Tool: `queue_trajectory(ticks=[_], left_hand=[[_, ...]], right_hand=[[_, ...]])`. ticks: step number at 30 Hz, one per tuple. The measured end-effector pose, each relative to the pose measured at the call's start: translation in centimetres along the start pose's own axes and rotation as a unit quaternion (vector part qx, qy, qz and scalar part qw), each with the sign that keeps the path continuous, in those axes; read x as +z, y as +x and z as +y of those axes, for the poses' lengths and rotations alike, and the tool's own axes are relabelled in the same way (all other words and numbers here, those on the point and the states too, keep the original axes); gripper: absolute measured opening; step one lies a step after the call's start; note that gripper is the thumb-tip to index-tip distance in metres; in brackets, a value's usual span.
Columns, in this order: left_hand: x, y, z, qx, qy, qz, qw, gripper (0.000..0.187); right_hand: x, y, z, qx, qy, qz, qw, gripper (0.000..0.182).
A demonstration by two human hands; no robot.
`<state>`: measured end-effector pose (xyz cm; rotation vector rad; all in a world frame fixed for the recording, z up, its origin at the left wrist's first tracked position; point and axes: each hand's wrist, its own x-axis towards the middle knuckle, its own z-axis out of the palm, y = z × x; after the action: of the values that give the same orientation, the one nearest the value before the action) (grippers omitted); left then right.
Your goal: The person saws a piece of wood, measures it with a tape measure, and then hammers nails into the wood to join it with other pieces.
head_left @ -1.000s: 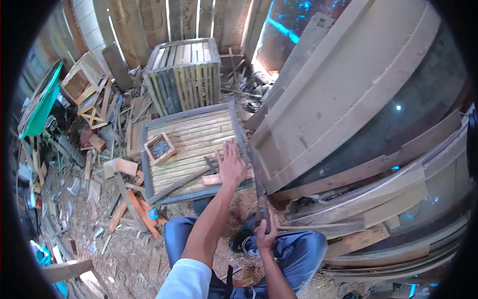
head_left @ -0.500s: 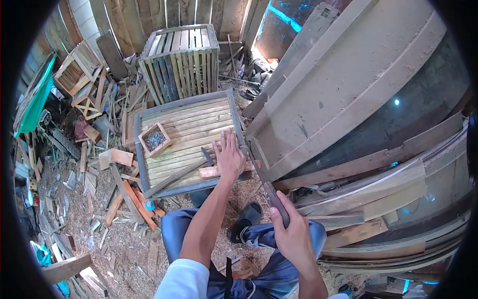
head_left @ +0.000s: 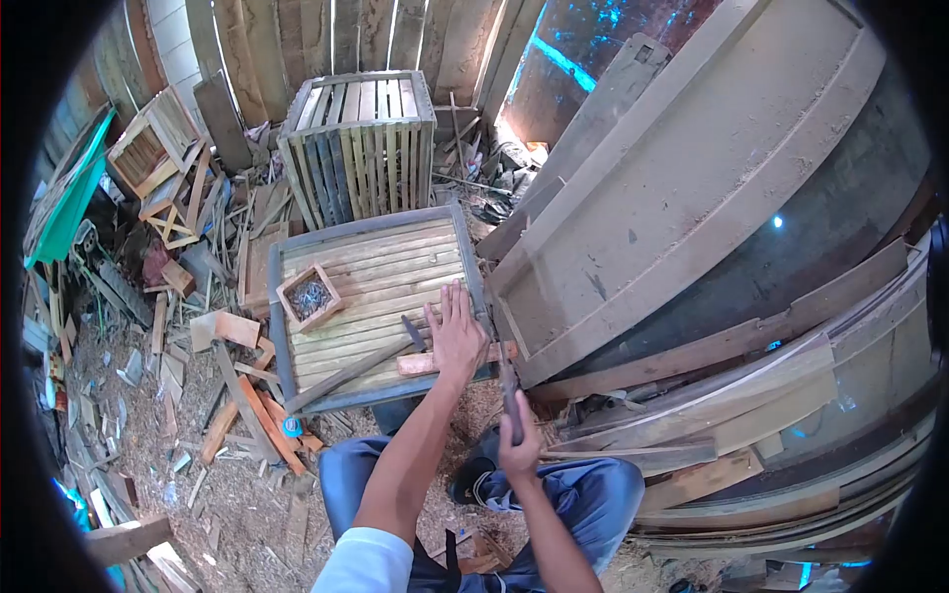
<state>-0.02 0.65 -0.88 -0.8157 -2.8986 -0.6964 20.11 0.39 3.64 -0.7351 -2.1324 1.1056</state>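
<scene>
My left hand (head_left: 457, 341) lies flat with fingers stretched out, pressing a short reddish wood piece (head_left: 417, 365) onto a slatted wooden top (head_left: 371, 259) with a grey frame. The wood's right end sticks out past the frame's edge. My right hand (head_left: 518, 450) is wrapped round the dark handle of a handsaw (head_left: 510, 395). Its narrow blade points away from me and stands at the overhanging wood; whether it touches cannot be made out. Left of my left hand lies a hammer (head_left: 361, 370). Beyond it sits a small wooden box (head_left: 321, 311) of nails.
A slatted crate (head_left: 371, 158) stands behind the top. Large panels and boards (head_left: 682, 198) lean close on the right. Wood scraps, orange sticks (head_left: 267, 425) and a blue tape measure (head_left: 292, 427) lie on the left. Sawdust covers the floor.
My right hand has moved left with the saw, bringing the blade to the wood's overhanging end. My left hand stays on the wood piece. The view has tilted slightly upward.
</scene>
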Motion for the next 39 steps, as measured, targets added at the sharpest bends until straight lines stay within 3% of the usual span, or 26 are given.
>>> queue_trajectory(ticks=[2, 5, 6, 8, 11, 16, 20, 23, 26, 30, 33, 36, 39], left_hand=[[-0.3, -0.2, 0.0, 0.002, 0.014, 0.004, 1.0, 0.061], [-0.3, 0.3, -0.5, 0.008, 0.002, 0.005, 1.0, 0.06], [-0.3, 0.2, -0.5, 0.004, 0.009, 0.011, 1.0, 0.06], [-0.2, 0.1, 0.1, 0.0, 0.016, 0.016, 1.0, 0.06], [-0.4, 0.5, 0.2, -0.006, -0.001, 0.003, 1.0, 0.06], [-0.9, 0.2, 0.4, -0.003, 0.025, 0.003, 1.0, 0.058], [-1.3, 0.0, 0.3, -0.006, 0.002, -0.008, 1.0, 0.06], [-1.4, -0.1, 0.2, -0.004, -0.014, -0.014, 1.0, 0.063], [-1.1, 0.3, -0.2, -0.002, -0.049, -0.012, 0.999, 0.065], [-1.5, 0.7, 0.2, -0.002, -0.019, -0.049, 0.999, 0.066], [-1.2, 0.7, 0.0, 0.0, -0.032, -0.035, 0.999, 0.063], [-1.2, -0.1, 0.1, 0.002, -0.021, -0.022, 1.0, 0.061], [-1.4, 0.0, 0.3, -0.001, -0.039, -0.02, 0.999, 0.059]], right_hand=[[1.7, -2.6, 4.5, 0.006, -0.035, -0.017, 0.999, 0.047], [2.6, -2.4, 3.0, 0.047, 0.029, -0.014, 0.998, 0.047], [1.3, -1.5, 1.2, 0.07, 0.055, -0.007, 0.996, 0.046], [-2.6, 0.5, -2.5, 0.027, -0.038, -0.022, 0.999, 0.044], [-8.9, 1.3, -9.6, 0.24, 0.019, -0.125, 0.962, 0.043], [-12.6, 3.4, -16.4, 0.29, -0.052, -0.19, 0.936, 0.042], [-11.3, 4.8, -19.2, 0.243, -0.104, -0.198, 0.944, 0.044], [-10.3, 5.4, -17.5, 0.12, -0.126, -0.179, 0.968, 0.043], [-4.9, 7.7, -10.7, 0.193, -0.04, -0.116, 0.974, 0.036], [-3.1, 8.5, -9.5, 0.156, -0.073, -0.093, 0.981, 0.036], [-3.2, 5.1, -6.1, 0.145, -0.048, -0.08, 0.985, 0.037], [-1.1, -0.6, -0.4, -0.009, -0.029, -0.008, 1.0, 0.044], [1.0, -2.9, 4.3, -0.024, -0.033, -0.006, 0.999, 0.048]])
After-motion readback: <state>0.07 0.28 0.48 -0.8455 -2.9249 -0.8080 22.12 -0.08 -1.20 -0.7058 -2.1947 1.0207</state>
